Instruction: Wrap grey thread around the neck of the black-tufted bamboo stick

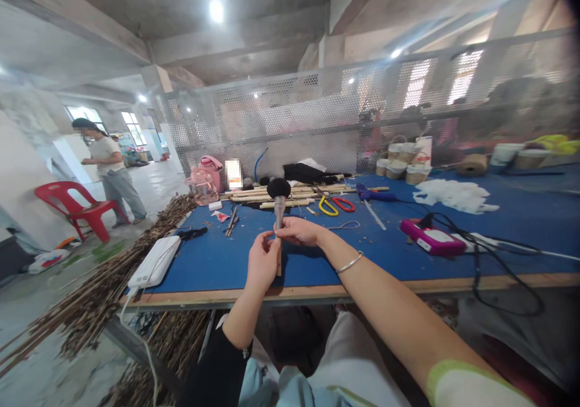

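Observation:
Upright in front of me is a wooden stick (pixel 280 266) topped by a fuzzy black ball (pixel 278 188), with a greyish wrapped neck (pixel 280 206) under the ball. My left hand (pixel 263 259) is closed round the stick below the neck. Just above it, the fingers of my right hand (pixel 301 232) pinch the lower end of the wrapping. Fingers hide part of the stick. Behind the ball lies a pile of pale wooden sticks (pixel 290 203). Yellow-handled scissors (pixel 328 206) and a red-handled tool (pixel 344 204) lie to the right of it.
On the blue tabletop (pixel 217 262) are a white power strip (pixel 155 262), a blue glue gun (pixel 376 194), a magenta box (pixel 432 238) with black cables and white fluff (pixel 453 195). Dried stalks (pixel 104 286) lean at the left. A person (pixel 106 165) stands beyond a red chair (pixel 72 205).

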Motion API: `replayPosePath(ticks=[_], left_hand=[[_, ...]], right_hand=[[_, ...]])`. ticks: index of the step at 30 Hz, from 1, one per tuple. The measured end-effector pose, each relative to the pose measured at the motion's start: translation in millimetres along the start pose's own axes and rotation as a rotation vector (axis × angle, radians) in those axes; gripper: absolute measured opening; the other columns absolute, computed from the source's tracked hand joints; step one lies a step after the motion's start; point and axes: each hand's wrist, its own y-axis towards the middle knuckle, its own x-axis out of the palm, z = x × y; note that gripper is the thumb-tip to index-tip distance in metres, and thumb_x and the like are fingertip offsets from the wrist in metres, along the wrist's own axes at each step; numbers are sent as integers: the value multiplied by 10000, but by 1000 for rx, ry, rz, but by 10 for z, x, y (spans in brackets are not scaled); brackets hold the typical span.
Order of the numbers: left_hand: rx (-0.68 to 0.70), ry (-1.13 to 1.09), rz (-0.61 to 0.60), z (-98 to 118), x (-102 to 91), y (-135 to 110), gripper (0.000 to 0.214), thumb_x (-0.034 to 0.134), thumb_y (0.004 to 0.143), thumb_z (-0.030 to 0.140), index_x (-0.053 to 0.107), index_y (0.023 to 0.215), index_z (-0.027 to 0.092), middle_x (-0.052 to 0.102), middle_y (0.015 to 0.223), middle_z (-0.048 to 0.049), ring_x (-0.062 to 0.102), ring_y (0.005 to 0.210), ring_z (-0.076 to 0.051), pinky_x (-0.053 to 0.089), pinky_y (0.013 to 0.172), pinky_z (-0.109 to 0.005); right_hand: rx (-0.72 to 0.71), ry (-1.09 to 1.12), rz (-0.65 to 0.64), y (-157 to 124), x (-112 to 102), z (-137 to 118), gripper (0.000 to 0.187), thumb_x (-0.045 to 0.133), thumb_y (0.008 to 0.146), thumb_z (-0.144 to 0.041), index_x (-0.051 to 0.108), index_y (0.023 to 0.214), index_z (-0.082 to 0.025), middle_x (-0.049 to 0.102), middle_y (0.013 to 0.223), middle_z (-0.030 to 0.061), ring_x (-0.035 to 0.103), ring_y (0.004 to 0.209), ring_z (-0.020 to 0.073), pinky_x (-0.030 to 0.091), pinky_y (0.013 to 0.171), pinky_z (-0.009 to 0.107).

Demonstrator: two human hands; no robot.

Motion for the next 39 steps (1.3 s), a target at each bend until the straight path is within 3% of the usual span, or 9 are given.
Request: replayPosePath(ticks=[4,8,15,21,25,29,36,39], left_hand=[[8,0,62,3,11,4,499,698,641,239,477,1076,132,554,677,27,503,561,-70,403,548,-183],[-22,-42,46,2,-10,-1,546,676,671,284,427,1132,129,590,673,14,524,553,-81,392,527,-186],[-55,-61,-12,-39,-33,5,515,581,761,289,360,1207,154,616,639,4,580,576,-125,436,542,-219],[22,14,23,-32,-7,5,425,613,739,297,471,1107,140,592,674,3,553,586,-97,419,563,-202],[-6,-20,76,-5,4,2,630,706,642,241,414,1188,123,576,676,23,552,588,-88,430,587,-199],[-26,-34,100,-21,-23,7,769,703,660,283,301,1300,143,627,687,7,585,603,-103,434,585,-201],[-83,-84,13,5,-29,-10,681,593,766,327,248,1327,155,637,632,-3,575,503,-111,426,491,-198],[-116,-120,-26,39,-10,-19,560,556,789,342,337,1263,138,620,622,-8,584,528,-122,442,502,-213]], right_hand=[[6,-4,20,-6,13,-24,313,655,711,-394,454,769,-161,369,444,-102,227,326,25,123,296,162],[-2,25,33,-5,16,-31,343,687,675,-384,443,771,-163,377,446,-106,226,322,17,130,303,158],[16,42,29,17,5,11,353,682,680,-385,441,815,-165,347,428,-121,210,317,21,130,308,159],[7,14,23,7,8,-2,332,675,689,-380,448,794,-161,362,440,-111,229,322,22,123,308,162],[15,10,37,3,30,-24,345,681,683,-389,447,796,-162,398,455,-101,240,322,21,126,307,162],[-5,23,46,15,33,-20,351,681,684,-405,434,747,-163,376,451,-103,231,326,18,122,308,162],[32,61,29,30,2,32,361,684,684,-397,422,803,-179,350,443,-120,204,320,18,124,313,158],[43,55,28,30,14,41,353,671,693,-406,415,779,-178,363,437,-114,216,317,19,118,312,160]])
